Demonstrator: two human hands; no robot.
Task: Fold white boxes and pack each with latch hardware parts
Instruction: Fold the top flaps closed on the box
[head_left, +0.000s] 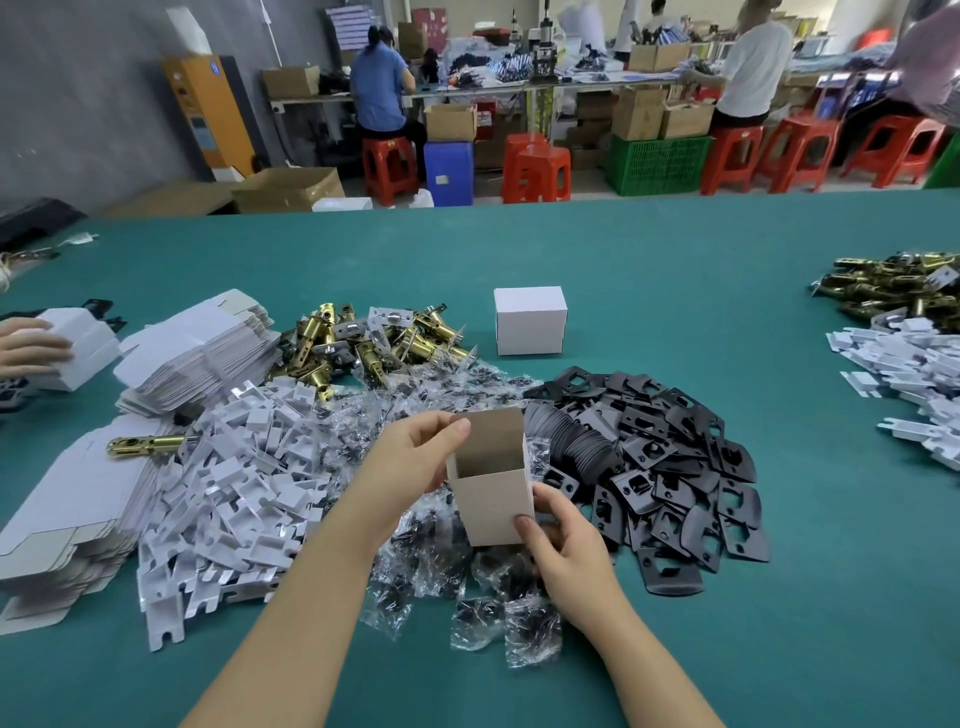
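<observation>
An upright white box (493, 499) with its top open is held above the parts on the green table (675, 270). My left hand (415, 457) grips its upper left edge, thumb on the rim. My right hand (561, 540) holds its lower right corner. Around it lie piles: brass latch bolts (363, 343), black strike plates (665, 457), white plastic inserts (244, 483), clear bags of screws (441, 582) and flat unfolded boxes (197, 353). A closed white box (530, 320) stands further back.
Another person's hand (28, 345) rests on white boxes at the left edge. A single brass latch (148, 445) lies on flat boxes at the left. More latches (893, 286) and white inserts (914, 374) are piled at the right. Workers sit on red stools behind the table.
</observation>
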